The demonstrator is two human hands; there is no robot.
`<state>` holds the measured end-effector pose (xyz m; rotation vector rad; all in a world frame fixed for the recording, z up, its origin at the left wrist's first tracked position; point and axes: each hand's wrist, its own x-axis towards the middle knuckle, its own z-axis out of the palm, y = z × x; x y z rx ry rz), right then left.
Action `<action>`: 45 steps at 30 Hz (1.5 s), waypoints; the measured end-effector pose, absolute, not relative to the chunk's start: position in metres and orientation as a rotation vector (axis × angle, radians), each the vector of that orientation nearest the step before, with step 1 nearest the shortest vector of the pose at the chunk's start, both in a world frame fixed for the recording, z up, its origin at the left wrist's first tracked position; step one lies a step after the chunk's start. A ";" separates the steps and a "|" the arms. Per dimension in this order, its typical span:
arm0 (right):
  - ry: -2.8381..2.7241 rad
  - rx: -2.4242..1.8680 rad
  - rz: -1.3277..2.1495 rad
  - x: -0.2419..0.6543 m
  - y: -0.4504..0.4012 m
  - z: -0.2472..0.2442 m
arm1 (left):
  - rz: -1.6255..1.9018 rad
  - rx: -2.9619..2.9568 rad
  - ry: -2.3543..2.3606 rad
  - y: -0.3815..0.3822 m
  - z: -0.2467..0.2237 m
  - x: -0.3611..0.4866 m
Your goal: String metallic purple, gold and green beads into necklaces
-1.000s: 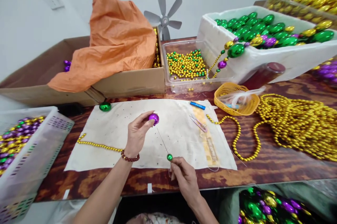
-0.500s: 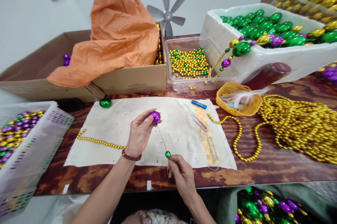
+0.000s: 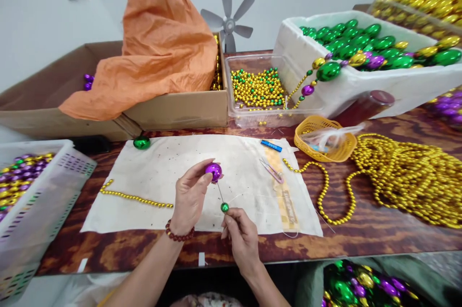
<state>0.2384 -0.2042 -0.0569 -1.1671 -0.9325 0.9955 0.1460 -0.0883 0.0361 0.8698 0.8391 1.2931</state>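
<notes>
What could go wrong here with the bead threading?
The purple bead is pinched only at the left hand's fingertips, so it may slip and roll off the cloth. The needle points near those fingers and might prick them. The small green bead by the right hand might slide off.

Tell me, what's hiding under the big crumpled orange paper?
The crumpled orange paper lies in a brown cardboard box. Gold bead strands and purple beads peek out; the rest is covered.

Wooden table [image 3: 361, 230]: white cloth [image 3: 166, 172], gold bead strands [image 3: 407, 177], yellow basket [image 3: 323, 139].
</notes>
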 end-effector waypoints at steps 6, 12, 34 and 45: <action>-0.958 -1.163 0.967 0.238 -0.203 -0.056 | 1.279 0.890 0.852 -0.087 0.038 0.140; -0.947 -1.141 0.985 0.241 -0.199 -0.055 | 1.303 1.054 0.908 -0.097 0.035 0.137; -0.664 -1.113 1.207 0.265 -0.173 -0.040 | 0.849 1.033 0.989 -0.094 0.005 0.158; -0.573 -1.061 1.166 0.289 -0.192 -0.069 | 0.971 1.605 1.033 0.005 0.035 0.185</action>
